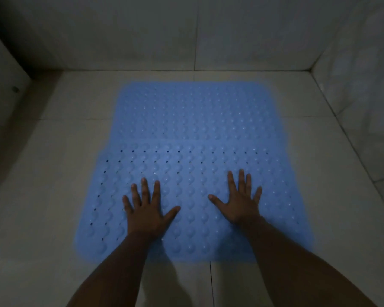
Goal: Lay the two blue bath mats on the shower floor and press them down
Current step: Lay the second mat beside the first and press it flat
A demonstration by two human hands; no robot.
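A: Mats?
B: Far blue dimpled rubber bath mat [195,111] flat on the pale tiled shower floor [53,173]; near blue perforated mat [193,173] overlaps its edge.
A: Hands?
B: Left hand [148,209] and right hand [241,202] both spread flat, palms pressing the near mat.

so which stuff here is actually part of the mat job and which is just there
Part of the job:
- near blue mat, under both hands
- far blue mat, beyond it
- left hand and right hand, flat with fingers spread
- tiled floor

Just there:
- tiled walls
- small dark fitting at far left
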